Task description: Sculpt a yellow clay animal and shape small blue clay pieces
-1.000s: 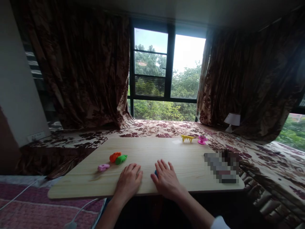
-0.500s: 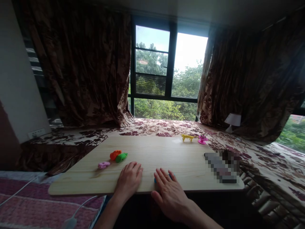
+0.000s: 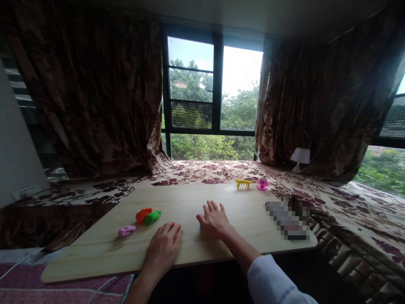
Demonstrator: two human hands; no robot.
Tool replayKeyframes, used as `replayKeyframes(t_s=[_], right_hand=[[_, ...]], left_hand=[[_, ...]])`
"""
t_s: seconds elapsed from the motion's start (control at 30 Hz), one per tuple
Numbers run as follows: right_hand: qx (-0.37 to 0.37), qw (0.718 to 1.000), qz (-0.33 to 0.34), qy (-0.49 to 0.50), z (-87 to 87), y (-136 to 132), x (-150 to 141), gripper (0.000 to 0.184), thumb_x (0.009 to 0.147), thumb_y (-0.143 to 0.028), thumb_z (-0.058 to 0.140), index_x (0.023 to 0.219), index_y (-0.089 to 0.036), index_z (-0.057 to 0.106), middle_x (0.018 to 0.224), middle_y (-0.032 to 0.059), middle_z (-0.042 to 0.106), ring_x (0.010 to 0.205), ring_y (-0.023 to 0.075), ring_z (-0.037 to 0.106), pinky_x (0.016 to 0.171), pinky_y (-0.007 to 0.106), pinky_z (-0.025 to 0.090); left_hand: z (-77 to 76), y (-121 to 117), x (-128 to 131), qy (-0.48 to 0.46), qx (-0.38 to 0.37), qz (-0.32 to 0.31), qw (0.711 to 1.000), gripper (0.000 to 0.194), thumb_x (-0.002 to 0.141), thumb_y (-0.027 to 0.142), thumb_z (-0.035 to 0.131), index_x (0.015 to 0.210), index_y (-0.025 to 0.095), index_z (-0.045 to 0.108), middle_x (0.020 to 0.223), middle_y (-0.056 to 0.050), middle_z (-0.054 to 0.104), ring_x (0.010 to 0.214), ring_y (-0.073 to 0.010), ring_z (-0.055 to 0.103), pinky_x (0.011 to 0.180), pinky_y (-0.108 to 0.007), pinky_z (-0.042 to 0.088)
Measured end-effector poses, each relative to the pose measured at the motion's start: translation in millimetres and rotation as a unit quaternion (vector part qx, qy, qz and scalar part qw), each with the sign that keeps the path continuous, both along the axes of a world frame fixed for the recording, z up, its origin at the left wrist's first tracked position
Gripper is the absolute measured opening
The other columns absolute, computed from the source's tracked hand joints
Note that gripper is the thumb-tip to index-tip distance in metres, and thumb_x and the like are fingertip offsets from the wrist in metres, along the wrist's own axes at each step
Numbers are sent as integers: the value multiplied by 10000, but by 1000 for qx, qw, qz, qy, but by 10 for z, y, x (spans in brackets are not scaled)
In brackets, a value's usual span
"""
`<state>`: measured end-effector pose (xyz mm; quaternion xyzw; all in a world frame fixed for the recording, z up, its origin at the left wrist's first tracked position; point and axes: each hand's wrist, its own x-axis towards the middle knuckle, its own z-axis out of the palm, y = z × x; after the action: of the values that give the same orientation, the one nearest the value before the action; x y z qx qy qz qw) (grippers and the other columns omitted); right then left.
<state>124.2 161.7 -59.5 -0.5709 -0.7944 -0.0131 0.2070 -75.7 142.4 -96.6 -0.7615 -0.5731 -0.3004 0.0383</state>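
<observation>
My right hand (image 3: 214, 220) lies palm down, fingers spread, over a small blue lump (image 3: 201, 226) that looks like modelling clay. Only a sliver of the lump shows by the thumb; my palm hides the rest. Nearer the front edge, my left hand (image 3: 165, 244) rests flat on the pale wooden table (image 3: 190, 202) with nothing visible in it. To its left are an orange lump (image 3: 144, 215) and a green lump (image 3: 152, 217), touching each other, and a pink piece (image 3: 127, 231) a little closer to me.
At the table's far edge stand a yellow four-legged figure (image 3: 243, 183) and a magenta piece on a round base (image 3: 262, 184). A blurred-out dark object (image 3: 286, 219) lies on the right side. Beyond are a floral-covered ledge (image 3: 202, 171) and a small white lamp (image 3: 300, 156).
My right hand drew back toward me over the blue lump, then slid forward again, farther from the front edge. My left hand stayed on the table. The view turned slightly right.
</observation>
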Motion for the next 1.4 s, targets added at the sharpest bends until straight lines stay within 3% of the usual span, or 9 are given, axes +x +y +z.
replayKeyframes(t_s=[0.1, 0.27, 0.43, 0.53, 0.7, 0.83, 1.0, 1.27, 1.4], right_hand=[[-17, 998, 52, -12, -99, -456, 15, 588, 924, -511, 329, 1386, -148, 319, 1435, 137, 344, 1349, 257, 230, 1098, 501, 113], [-68, 989, 134, -1, -27, -969, 165, 605, 928, -479, 310, 1441, -185, 179, 1497, 56, 204, 1380, 172, 136, 1127, 398, 112], [-76, 991, 106, 19, 134, -876, 415, 549, 954, -373, 245, 1442, -136, 168, 1502, 84, 152, 1379, 192, 139, 1118, 432, 146], [-63, 994, 89, -1, 49, -927, 549, 501, 951, -367, 261, 1415, -180, 277, 1486, 71, 223, 1371, 210, 180, 1116, 462, 121], [-53, 992, 113, -20, -110, -1164, 614, 545, 941, -453, 267, 1428, -210, 238, 1487, 61, 224, 1374, 206, 170, 1120, 456, 70], [-81, 992, 93, -17, -53, -967, 581, 624, 919, -525, 268, 1426, -163, 245, 1483, 108, 226, 1374, 228, 166, 1113, 466, 64], [-98, 990, 99, -28, 34, -588, 594, 625, 904, -490, 332, 1418, -139, 265, 1462, 123, 282, 1351, 223, 244, 1104, 440, 156], [-66, 986, 150, -27, -94, -1297, 685, 719, 860, -472, 436, 1451, -210, 119, 1510, 56, 99, 1388, 199, 70, 1128, 410, 39], [-66, 986, 150, -31, -118, -1273, 656, 861, 781, -524, 523, 1452, -186, 104, 1511, 76, 82, 1389, 226, 54, 1127, 420, 29]], left_hand=[[16, 36, -26, -40, 0, 14, 999, 367, 870, 353, 366, 1039, 169, 635, 1115, -96, 629, 1075, -231, 543, 973, -407, 397], [156, 103, 217, -102, 28, 40, 994, 448, 905, 318, 255, 1136, 90, 565, 1184, -126, 605, 1133, -189, 532, 1007, -340, 391], [234, -98, 656, -64, 25, -23, 997, 451, 903, 293, 270, 1250, 114, 496, 1326, -118, 520, 1262, -208, 422, 1062, -419, 325], [152, -360, 748, -16, -2, -92, 996, 447, 907, 336, 295, 1308, 204, 443, 1382, -56, 462, 1298, -213, 371, 1077, -474, 284], [58, -672, 709, 87, -46, -149, 984, 530, 907, 447, 261, 1388, 226, 292, 1462, -36, 307, 1351, -215, 260, 1105, -491, 202], [115, -436, 753, 145, -63, -126, 979, 585, 909, 463, 212, 1408, 159, 226, 1482, -82, 241, 1369, -229, 198, 1108, -507, 158], [192, -21, 790, 155, -69, -124, 978, 538, 916, 407, 230, 1374, 140, 323, 1424, -141, 357, 1327, -268, 308, 1056, -558, 245], [45, -708, 589, 179, -40, -192, 964, 554, 914, 444, 243, 1421, 252, 127, 1498, -38, 192, 1372, -215, 184, 1121, -484, 157], [98, -689, 649, 167, -78, -177, 967, 606, 892, 518, 219, 1419, 223, 163, 1494, -46, 201, 1374, -216, 179, 1128, -469, 136]])
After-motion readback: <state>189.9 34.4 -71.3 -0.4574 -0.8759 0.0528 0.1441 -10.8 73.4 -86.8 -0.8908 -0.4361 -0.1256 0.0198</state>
